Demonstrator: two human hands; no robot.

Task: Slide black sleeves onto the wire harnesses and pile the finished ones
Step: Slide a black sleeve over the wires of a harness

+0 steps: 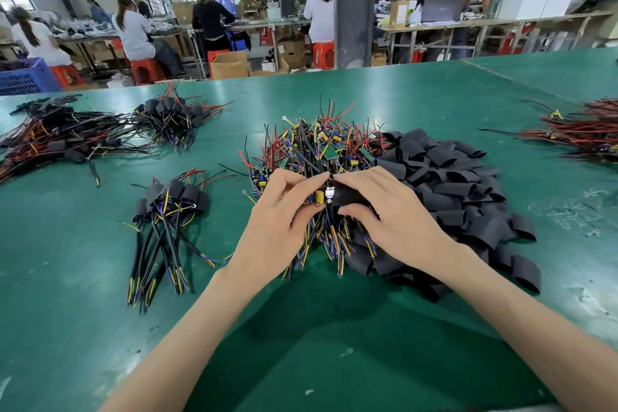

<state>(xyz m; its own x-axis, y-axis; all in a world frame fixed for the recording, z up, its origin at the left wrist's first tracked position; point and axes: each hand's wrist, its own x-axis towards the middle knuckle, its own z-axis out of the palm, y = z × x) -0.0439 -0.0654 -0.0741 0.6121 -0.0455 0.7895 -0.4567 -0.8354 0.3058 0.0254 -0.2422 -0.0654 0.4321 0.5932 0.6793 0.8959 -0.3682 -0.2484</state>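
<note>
My left hand (284, 211) pinches a wire harness (320, 198) with a small board and a yellow part, held above the table's middle. My right hand (384, 211) grips a black sleeve (347, 195) whose open end meets the harness board. Under both hands lies a heap of unsleeved harnesses (317, 147) with red, yellow, blue and black wires. A big heap of loose black sleeves (451, 184) lies just right of it. A small pile of sleeved harnesses (170, 211) lies to the left of my left hand.
The green table (301, 328) carries more sleeved piles at the back left (174, 117) and far left (50, 137), and a bundle of red wires (588, 134) at the right edge. Beyond the table, people sit at workbenches.
</note>
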